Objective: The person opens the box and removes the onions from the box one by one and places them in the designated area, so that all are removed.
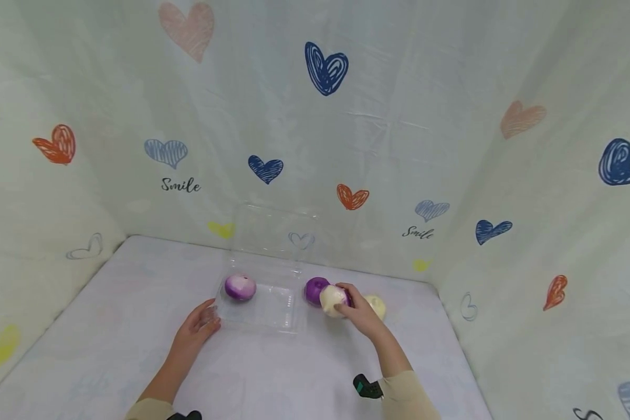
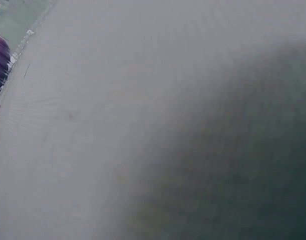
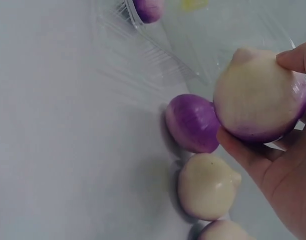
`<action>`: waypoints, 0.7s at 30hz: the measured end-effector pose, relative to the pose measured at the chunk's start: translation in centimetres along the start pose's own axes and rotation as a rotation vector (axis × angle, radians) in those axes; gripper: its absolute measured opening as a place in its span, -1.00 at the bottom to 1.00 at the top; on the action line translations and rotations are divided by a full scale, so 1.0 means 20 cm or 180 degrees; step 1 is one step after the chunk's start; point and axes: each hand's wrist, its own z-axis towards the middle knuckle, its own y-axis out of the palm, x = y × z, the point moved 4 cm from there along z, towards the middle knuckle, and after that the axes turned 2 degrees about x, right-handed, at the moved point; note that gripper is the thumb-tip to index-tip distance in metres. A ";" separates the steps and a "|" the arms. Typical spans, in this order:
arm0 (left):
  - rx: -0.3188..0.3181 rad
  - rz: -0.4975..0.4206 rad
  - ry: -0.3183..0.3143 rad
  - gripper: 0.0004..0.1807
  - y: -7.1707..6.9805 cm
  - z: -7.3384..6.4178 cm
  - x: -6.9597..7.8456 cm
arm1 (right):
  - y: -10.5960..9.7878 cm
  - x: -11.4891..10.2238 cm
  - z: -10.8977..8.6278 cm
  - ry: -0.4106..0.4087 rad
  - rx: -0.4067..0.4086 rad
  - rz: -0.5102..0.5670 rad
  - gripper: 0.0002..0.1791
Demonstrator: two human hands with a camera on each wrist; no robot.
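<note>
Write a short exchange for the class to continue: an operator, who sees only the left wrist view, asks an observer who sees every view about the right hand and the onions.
Operator: What is the right hand doing?
Observer: It holds a purple-and-white onion.
Operator: Do any other onions lie outside the clear container?
Observer: Yes, the right wrist view shows three: a purple onion, a pale onion and another pale onion, cut off by the frame's edge.
</note>
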 end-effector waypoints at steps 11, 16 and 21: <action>0.0029 0.0068 -0.0051 -0.29 0.00 0.01 0.00 | -0.10 0.10 -0.06 0.0177 0.0305 0.0134 -0.45; 0.0069 0.0108 -0.0063 -0.28 -0.01 0.01 -0.01 | -0.15 0.13 -0.09 0.0230 0.0414 0.0143 -0.46; 0.0073 0.0038 -0.0017 -0.30 0.00 0.01 -0.02 | -0.20 0.18 -0.13 0.0241 0.0448 0.0106 -0.48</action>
